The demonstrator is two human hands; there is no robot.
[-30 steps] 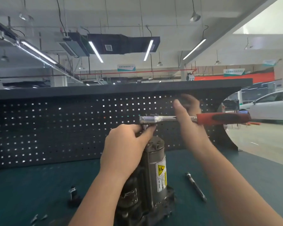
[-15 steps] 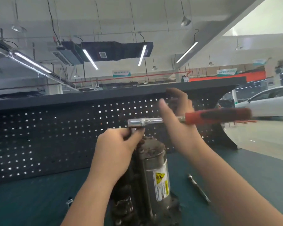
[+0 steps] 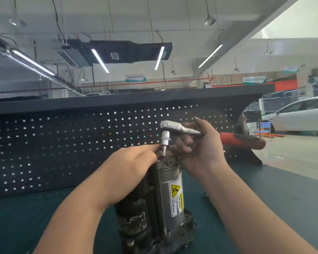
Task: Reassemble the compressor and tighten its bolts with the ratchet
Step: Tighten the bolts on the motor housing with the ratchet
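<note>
Compressor [image 3: 165, 195] upright on the green bench [image 3: 264, 208], right hand [image 3: 198, 153] fingers curled round the ratchet [image 3: 182, 128] shaft — bit over the compressor top, left hand [image 3: 134, 164] fingers pinching the bit's tip.

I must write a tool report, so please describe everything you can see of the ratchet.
The ratchet has a shiny metal head and shank and a red and black handle. It lies roughly level above the upright compressor, with its bit pointing down at the compressor's top. The right hand grips the shank; the left hand has its fingertips at the bit.
</note>
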